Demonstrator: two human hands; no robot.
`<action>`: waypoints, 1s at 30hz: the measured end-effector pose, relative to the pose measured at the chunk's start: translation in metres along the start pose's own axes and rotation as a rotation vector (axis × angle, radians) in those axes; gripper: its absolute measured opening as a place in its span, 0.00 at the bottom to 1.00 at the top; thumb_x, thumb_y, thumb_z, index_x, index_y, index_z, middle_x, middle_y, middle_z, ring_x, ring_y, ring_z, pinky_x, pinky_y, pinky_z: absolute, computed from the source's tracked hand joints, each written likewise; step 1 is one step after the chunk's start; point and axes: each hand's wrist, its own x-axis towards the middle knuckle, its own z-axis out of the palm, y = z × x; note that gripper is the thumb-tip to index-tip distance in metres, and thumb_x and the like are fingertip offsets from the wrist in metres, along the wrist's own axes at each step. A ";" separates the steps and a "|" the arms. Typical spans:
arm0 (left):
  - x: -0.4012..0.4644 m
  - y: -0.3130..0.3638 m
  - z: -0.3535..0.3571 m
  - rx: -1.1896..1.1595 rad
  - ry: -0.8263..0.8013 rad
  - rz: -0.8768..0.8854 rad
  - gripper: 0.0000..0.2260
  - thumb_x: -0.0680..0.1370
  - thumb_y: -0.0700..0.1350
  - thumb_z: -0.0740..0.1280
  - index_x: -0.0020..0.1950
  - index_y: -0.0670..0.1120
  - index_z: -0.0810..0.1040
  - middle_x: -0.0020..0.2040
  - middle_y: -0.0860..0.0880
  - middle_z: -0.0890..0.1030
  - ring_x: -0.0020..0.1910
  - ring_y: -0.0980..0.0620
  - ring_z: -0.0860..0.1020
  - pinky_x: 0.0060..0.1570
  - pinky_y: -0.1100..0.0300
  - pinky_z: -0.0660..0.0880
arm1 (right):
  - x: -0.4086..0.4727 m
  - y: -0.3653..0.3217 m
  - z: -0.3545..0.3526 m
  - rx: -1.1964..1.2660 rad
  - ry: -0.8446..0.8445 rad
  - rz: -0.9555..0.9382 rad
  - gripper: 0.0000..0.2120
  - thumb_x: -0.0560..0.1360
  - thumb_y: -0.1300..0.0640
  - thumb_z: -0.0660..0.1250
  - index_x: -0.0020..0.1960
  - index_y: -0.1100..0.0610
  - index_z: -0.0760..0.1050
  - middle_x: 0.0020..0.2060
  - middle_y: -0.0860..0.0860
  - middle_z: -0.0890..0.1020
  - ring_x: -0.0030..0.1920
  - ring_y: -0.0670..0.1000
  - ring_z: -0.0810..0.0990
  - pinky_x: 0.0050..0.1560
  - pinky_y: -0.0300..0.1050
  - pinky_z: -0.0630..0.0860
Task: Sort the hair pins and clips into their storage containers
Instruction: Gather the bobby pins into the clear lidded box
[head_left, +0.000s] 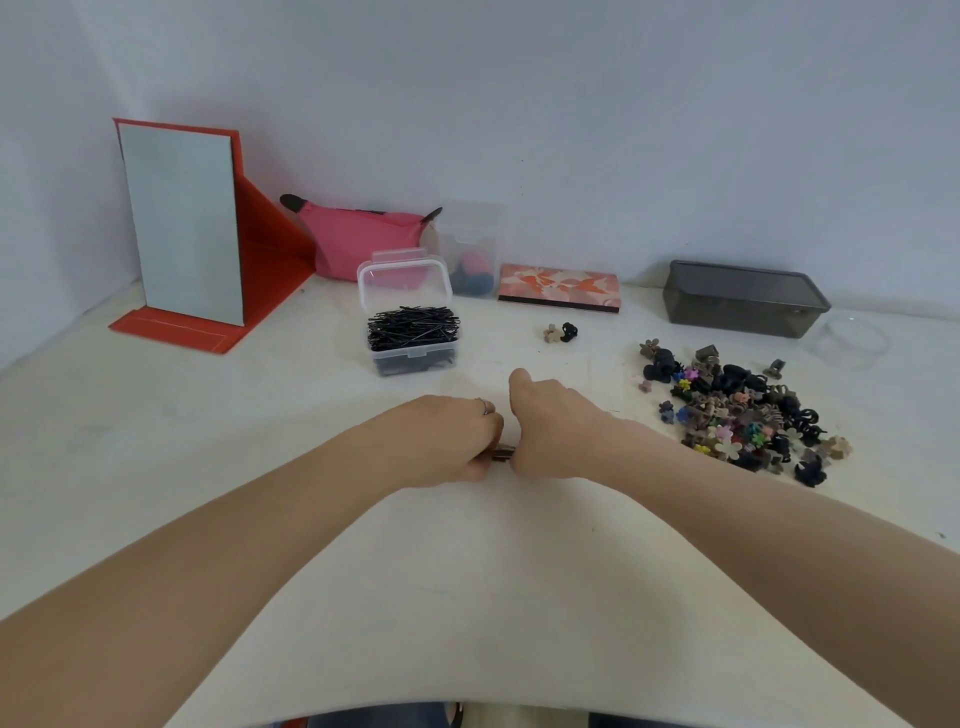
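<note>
Left hand (452, 441) and right hand (550, 426) curled together at frame centre, a bundle of dark hair pins (502, 453) pinched between them, open pin box (413, 332) just above, clip pile (737, 415) at right.

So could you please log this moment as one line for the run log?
left hand: grips hair pins | right hand: grips same bundle | pin box: open, full | clips pile: unsorted on table

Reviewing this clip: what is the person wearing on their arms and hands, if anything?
Both forearms are bare, with no sleeves in view. The left hand has a thin ring on one finger. The right hand shows no ring, glove or watch.
</note>
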 end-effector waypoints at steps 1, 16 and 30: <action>0.002 0.000 -0.002 0.008 -0.038 -0.003 0.08 0.78 0.47 0.60 0.49 0.42 0.70 0.49 0.46 0.72 0.41 0.44 0.75 0.39 0.50 0.74 | 0.001 -0.001 -0.001 -0.024 -0.010 -0.001 0.18 0.71 0.62 0.68 0.51 0.59 0.58 0.37 0.53 0.68 0.39 0.58 0.72 0.27 0.44 0.60; -0.005 -0.001 -0.005 0.180 -0.128 0.022 0.07 0.79 0.44 0.58 0.52 0.42 0.67 0.46 0.44 0.72 0.37 0.45 0.70 0.36 0.51 0.72 | -0.001 -0.005 0.006 -0.189 0.014 -0.142 0.15 0.71 0.69 0.61 0.51 0.60 0.57 0.34 0.53 0.66 0.29 0.51 0.65 0.26 0.45 0.58; -0.019 -0.011 0.001 0.098 -0.106 -0.024 0.07 0.78 0.42 0.58 0.54 0.42 0.68 0.49 0.45 0.73 0.43 0.44 0.72 0.43 0.49 0.73 | 0.025 0.025 -0.043 0.266 0.042 -0.095 0.08 0.69 0.65 0.69 0.47 0.56 0.77 0.40 0.48 0.80 0.36 0.53 0.84 0.40 0.47 0.81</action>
